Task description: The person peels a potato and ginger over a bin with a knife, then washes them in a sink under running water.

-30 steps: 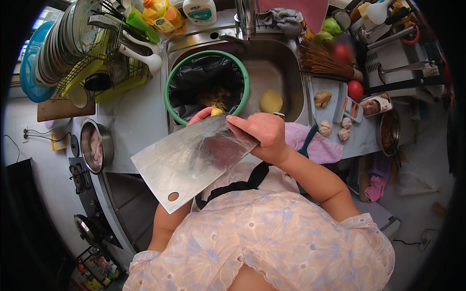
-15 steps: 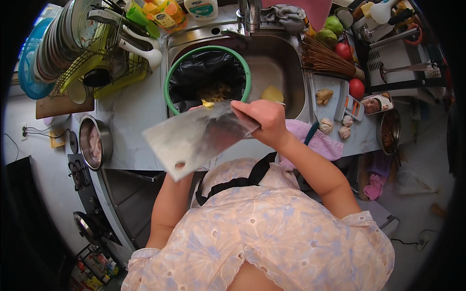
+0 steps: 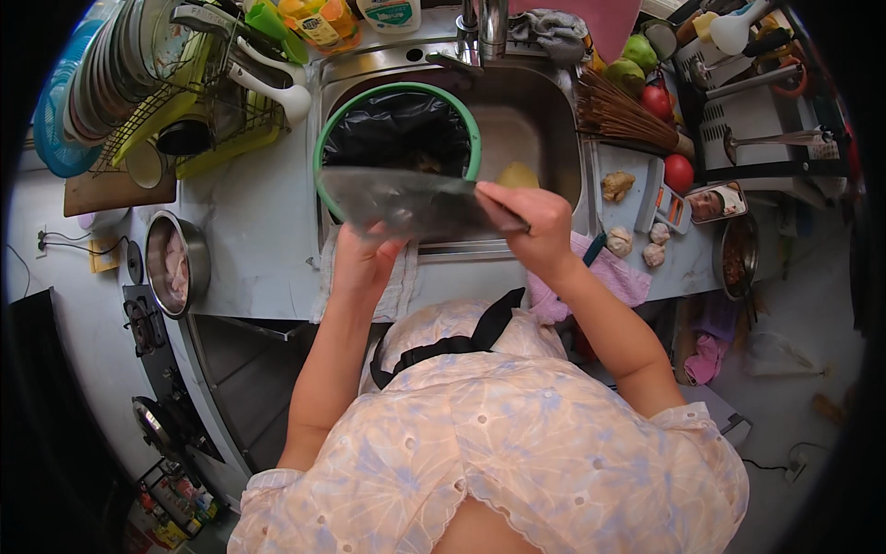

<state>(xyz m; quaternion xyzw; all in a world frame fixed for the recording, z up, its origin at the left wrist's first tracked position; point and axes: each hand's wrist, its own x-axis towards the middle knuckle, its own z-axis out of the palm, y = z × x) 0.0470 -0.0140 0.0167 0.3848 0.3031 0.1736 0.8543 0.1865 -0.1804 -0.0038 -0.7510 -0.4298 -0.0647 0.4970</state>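
My right hand [image 3: 540,222] is closed round the grip end of a wide metal cleaver [image 3: 415,205], its blade turned nearly edge-on and smeared by motion. The blade reaches left over the near rim of a green-rimmed bin [image 3: 475,152], lined with a black bag, that stands in the sink. Just below the blade, my left hand [image 3: 365,263] has its fingers curled; the blade partly covers them, so what they hold is hidden. Peelings [image 3: 426,162] lie in the bin. Right of the bin, a yellow peeled potato [image 3: 519,175] rests in the sink.
A dish rack [image 3: 226,138] with plates stands left, above a metal bowl of meat [image 3: 177,268]. A white cloth [image 3: 399,286] and a pink cloth [image 3: 628,277] lie along the front edge. Right are ginger [image 3: 616,186], garlic [image 3: 619,242], a grater [image 3: 660,194] and a phone [image 3: 716,201].
The cleaver has turned from showing its broad face to nearly edge-on. My left hand has come into view below the blade, and the yellow piece near it no longer shows.
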